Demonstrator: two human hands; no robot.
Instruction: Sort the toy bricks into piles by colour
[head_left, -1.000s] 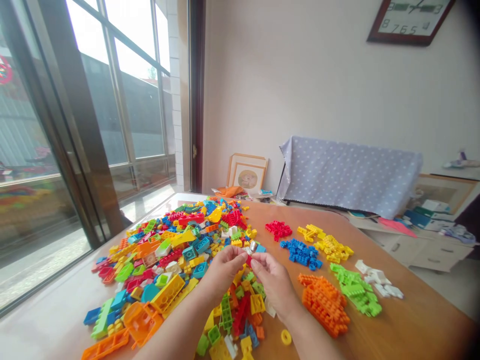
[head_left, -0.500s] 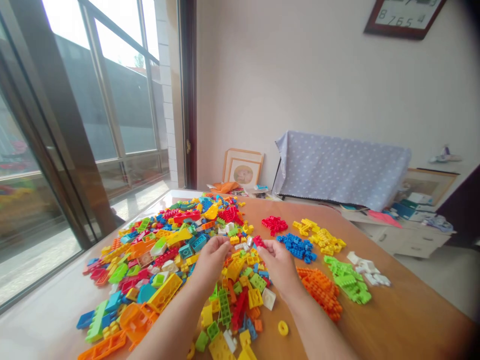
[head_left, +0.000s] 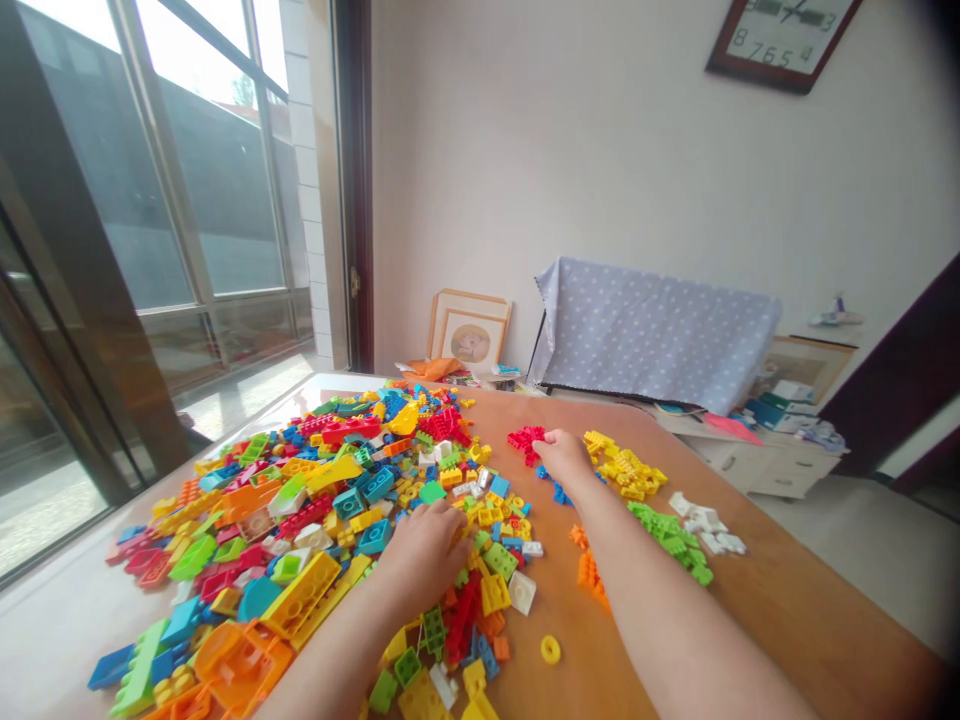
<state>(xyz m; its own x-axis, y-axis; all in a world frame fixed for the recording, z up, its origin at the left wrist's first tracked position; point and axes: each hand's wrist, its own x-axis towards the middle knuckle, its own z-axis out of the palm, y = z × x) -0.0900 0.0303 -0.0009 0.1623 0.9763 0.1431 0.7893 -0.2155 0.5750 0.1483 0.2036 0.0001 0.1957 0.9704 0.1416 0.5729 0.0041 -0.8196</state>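
The small pile of red bricks (head_left: 523,438) lies at the tips of the right hand (head_left: 566,460); whether those fingers grip one, I cannot tell. The left hand (head_left: 427,550), fingers curled, is over the mixed bricks (head_left: 335,472), its grasp hidden.

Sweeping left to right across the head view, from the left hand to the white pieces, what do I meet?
Left hand → red brick pile → right hand → yellow brick pile → light green brick pile → white pieces.
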